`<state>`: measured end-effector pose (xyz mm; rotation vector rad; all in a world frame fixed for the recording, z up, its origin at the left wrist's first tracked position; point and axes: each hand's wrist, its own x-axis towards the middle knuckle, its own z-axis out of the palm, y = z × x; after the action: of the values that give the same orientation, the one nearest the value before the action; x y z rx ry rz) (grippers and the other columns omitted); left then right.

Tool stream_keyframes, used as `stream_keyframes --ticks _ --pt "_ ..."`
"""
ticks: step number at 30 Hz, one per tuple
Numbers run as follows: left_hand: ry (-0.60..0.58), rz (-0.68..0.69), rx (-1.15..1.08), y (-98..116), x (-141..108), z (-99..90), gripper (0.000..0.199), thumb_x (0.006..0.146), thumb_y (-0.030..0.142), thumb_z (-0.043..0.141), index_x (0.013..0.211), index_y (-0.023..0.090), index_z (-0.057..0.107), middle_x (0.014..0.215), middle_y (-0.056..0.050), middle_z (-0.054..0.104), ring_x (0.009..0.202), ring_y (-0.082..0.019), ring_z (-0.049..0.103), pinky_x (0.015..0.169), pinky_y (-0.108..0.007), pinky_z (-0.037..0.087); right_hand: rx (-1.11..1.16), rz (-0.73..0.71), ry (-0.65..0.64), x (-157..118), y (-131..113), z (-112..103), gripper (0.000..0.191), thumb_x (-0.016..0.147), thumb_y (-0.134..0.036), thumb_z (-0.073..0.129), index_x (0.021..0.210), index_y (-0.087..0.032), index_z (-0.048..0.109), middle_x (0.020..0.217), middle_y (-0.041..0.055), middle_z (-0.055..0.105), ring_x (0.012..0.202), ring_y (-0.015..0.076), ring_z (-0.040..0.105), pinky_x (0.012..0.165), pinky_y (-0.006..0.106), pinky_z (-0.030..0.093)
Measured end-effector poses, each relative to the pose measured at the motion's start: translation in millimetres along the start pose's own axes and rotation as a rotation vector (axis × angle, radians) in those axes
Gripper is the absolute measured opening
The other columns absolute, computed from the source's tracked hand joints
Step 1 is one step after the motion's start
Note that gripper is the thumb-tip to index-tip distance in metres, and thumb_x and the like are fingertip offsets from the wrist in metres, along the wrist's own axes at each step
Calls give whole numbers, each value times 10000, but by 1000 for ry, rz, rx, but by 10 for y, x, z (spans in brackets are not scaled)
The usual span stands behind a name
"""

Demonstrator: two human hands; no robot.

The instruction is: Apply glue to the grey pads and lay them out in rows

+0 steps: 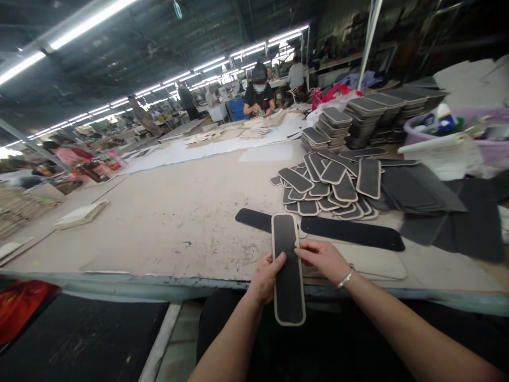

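Grip: left hand pinches one panel over the near edge of the surface; right hand pinches its right rim. This panel appears unfinished; whether the loose pile and stacks are done cannot be told.

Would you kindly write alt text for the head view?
A left hand holds a dark, pale-edged strip at a worktable's near edge; the right hand touches its side. Beyond, rightward, lies a pile of similar pieces.
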<state>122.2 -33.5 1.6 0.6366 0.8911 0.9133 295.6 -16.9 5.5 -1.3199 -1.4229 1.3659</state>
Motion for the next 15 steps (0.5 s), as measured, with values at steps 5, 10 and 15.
stream_keyframes --ticks 5,10,15 --pt "-61 92 -61 40 -4 -21 407 716 358 763 1007 97 650 897 -107 714 762 -197 679 757 -303 532 -66 -29 -67 -39 10 25 335 762 -454 614 581 -185 526 542 -31 470 555 111 423 555 255 330" --pt "41 86 -97 37 28 -52 421 626 336 823 927 84 670 819 -99 714 661 -178 664 688 -304 539 -62 -25 -169 -66 55 78 362 813 -514 549 658 -187 554 566 -33 446 551 112 409 537 251 331" --pt "45 79 -118 14 21 -48 455 572 343 848 912 90 682 795 -90 706 641 -162 652 660 -279 532 -286 -112 -49 -58 87 91 396 847 -540 491 670 -194 568 584 -21 496 581 129 466 572 251 370"
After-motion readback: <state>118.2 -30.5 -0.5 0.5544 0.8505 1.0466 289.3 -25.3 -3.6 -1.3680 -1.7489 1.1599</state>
